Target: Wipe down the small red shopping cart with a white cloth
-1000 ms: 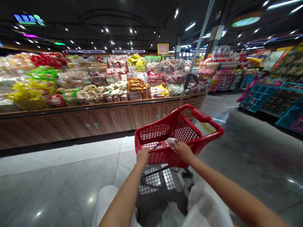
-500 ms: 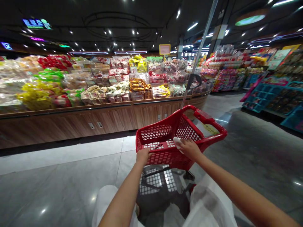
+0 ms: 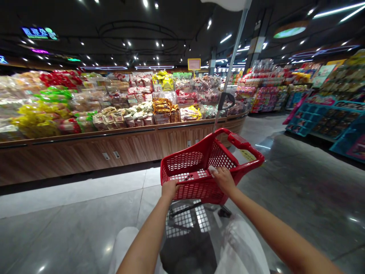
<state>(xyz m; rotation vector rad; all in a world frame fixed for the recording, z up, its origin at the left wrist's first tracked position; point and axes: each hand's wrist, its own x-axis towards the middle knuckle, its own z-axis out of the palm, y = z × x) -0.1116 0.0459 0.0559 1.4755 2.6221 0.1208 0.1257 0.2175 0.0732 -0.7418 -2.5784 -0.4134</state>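
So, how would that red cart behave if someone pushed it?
The red cart would likely roll, judging by the dark wheel under it. It looks stiff, with no visible bend at the left hand. Its many holes hint that it's fairly light for its size.

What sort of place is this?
Most likely a supermarket: there's a red shopping cart, a long wood-panelled counter piled with packaged goods, and a blue rack over to the right.

Ceiling lights (image 3: 226, 39) bright, ceiling (image 3: 71, 17) dark; glare spots on floor (image 3: 114, 213); shadow (image 3: 188, 251) below cart (image 3: 196, 190); edges stretched, soft.
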